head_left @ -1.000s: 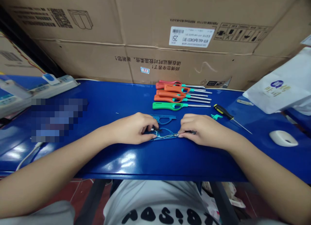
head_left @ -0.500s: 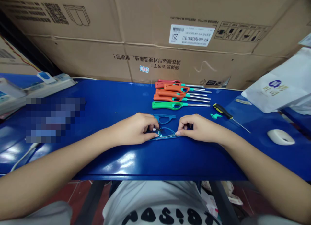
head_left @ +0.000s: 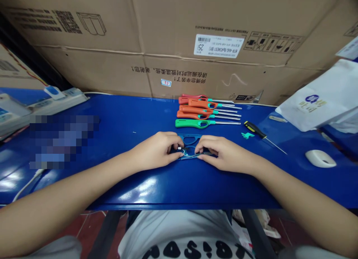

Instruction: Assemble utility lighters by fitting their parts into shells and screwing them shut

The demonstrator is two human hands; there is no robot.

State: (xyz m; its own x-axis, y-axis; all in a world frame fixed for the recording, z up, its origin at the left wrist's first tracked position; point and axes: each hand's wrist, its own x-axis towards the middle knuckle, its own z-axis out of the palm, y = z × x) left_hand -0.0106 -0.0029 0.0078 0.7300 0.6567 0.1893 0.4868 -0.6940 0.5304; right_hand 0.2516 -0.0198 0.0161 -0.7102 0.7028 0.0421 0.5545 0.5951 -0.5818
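On the blue table (head_left: pixel 117 121) lies an open blue lighter shell half (head_left: pixel 190 154) with thin wires looped inside. My left hand (head_left: pixel 156 150) pinches its left end, fingers curled closed on it. My right hand (head_left: pixel 220 152) presses down on its right part, fingers bent over the wires. A second blue shell half (head_left: pixel 190 139) lies just behind, between my fingertips. Behind that sits a row of finished long-nosed lighters, several orange (head_left: pixel 195 106) and one green (head_left: pixel 192 122).
A black-and-yellow screwdriver (head_left: pixel 256 130) and a small teal part (head_left: pixel 247 135) lie right of the lighters. A white tape roll (head_left: pixel 320 159) and a white bag (head_left: pixel 321 102) are at far right. A power strip (head_left: pixel 60 98) lies at left. Cardboard boxes (head_left: pixel 173 38) wall the back.
My right hand has slid left along the blue shell half, closing in toward my left hand. The left hand has stayed put.
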